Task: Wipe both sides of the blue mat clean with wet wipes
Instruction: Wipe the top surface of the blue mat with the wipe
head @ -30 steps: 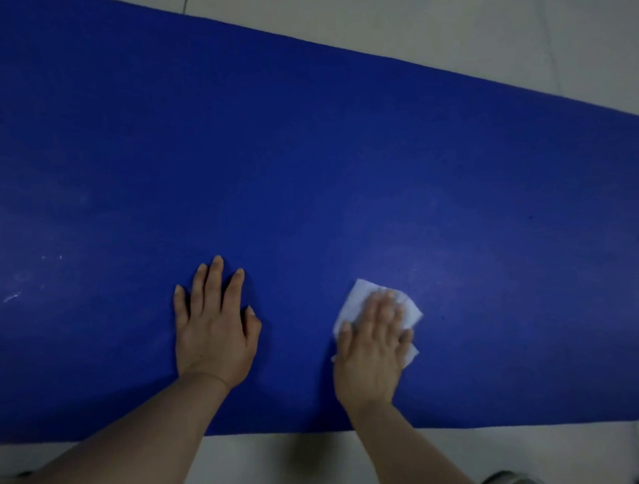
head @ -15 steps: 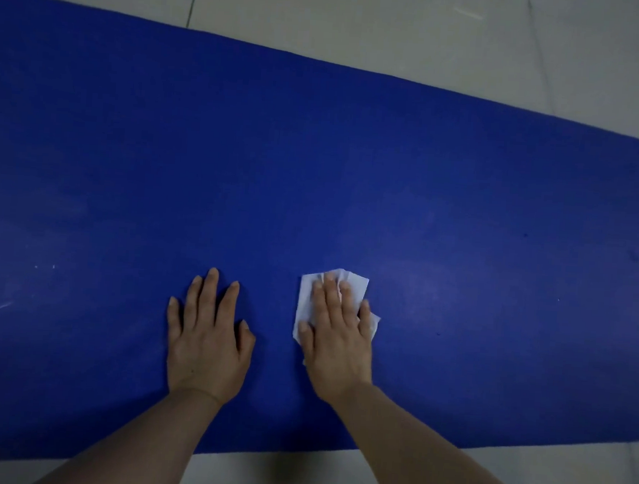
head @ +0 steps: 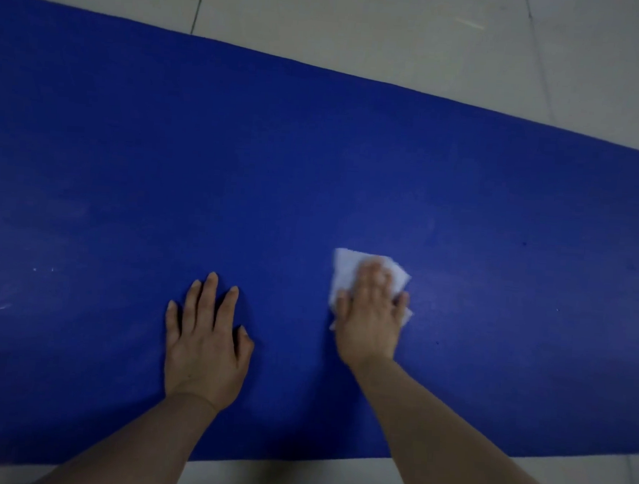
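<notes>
A: Mat [head: 315,159] lies flat on the floor [head: 361,27], filling mid-frame; its left end is cut off.

B: Probably soft and floppy; for flipping, take a long edge with both hands.

A: Left hand [head: 207,343] is spread flat on the mat, lower centre. Right hand [head: 371,312] presses flat on the wipe [head: 346,269]. Its fingertips are blurred, and the underside is hidden.
</notes>
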The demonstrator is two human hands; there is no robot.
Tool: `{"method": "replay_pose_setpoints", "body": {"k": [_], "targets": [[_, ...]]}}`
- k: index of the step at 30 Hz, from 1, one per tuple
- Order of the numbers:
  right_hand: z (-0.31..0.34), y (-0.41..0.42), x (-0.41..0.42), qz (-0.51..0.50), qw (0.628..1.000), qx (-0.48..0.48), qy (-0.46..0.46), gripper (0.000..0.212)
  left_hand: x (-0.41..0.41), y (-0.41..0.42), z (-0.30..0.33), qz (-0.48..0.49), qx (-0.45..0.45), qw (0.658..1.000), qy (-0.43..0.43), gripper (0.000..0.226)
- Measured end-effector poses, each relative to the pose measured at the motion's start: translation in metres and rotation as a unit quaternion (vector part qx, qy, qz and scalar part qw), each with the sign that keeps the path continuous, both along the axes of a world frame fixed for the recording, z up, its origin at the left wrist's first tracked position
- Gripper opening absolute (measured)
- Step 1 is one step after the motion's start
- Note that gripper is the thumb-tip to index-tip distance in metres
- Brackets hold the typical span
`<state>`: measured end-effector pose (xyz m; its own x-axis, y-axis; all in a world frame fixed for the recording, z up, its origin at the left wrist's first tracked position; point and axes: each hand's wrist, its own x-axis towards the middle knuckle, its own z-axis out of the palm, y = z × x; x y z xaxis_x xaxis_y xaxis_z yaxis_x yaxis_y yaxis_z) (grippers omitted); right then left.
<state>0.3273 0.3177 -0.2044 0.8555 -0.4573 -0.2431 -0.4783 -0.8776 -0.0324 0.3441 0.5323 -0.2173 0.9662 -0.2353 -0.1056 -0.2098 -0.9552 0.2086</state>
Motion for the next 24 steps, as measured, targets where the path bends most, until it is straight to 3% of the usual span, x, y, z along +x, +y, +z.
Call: {"method": "replay_pose_setpoints", "body": {"k": [2,3,8,9,12,14,16,18,19,22,24], "targets": [[0.006,-0.017,-0.001,-0.125,0.991,0.037,0.025,0.061,0.0,0.0,0.0,-0.001,-0.002,1.0,-0.002,0.06],[0.009,-0.012,-0.001,-0.133,0.99,0.036,0.028,0.061,0.001,0.0,-0.001,-0.002,-0.003,1.0,-0.002,0.06],[0.003,0.038,-0.015,0.14,0.989,0.051,0.0,0.065,0.0,-0.001,0.002,0.002,-0.01,1.0,-0.006,0.06],[0.003,0.025,-0.01,0.112,0.992,0.05,0.002,0.067,0.0,-0.001,0.002,0.002,-0.014,1.0,-0.008,0.06],[0.002,-0.016,0.004,-0.109,0.994,0.014,0.012,0.059,0.0,0.0,0.002,0.002,-0.017,1.0,-0.008,0.06],[0.006,-0.013,0.016,-0.148,0.989,0.017,0.014,0.061,0.001,0.001,0.001,0.0,-0.016,1.0,-0.003,0.06],[0.005,0.022,0.023,-0.008,1.0,0.021,-0.007,0.061,-0.001,0.001,0.001,-0.003,-0.019,1.0,0.001,0.059],[0.0,0.054,0.021,0.163,0.985,0.046,-0.015,0.061,-0.001,0.002,0.002,-0.005,-0.023,1.0,-0.008,0.057],[0.0,0.055,0.022,0.193,0.98,0.042,-0.016,0.062,0.001,0.001,0.004,-0.003,-0.035,0.999,-0.017,0.052],[-0.004,0.016,0.031,0.072,0.997,-0.001,-0.006,0.071,0.026,-0.01,0.007,0.013,-0.103,0.993,-0.054,0.028],[-0.005,-0.003,0.03,-0.026,0.999,0.019,-0.002,0.077,0.051,-0.022,0.009,-0.008,-0.135,0.988,-0.069,0.032]]}}
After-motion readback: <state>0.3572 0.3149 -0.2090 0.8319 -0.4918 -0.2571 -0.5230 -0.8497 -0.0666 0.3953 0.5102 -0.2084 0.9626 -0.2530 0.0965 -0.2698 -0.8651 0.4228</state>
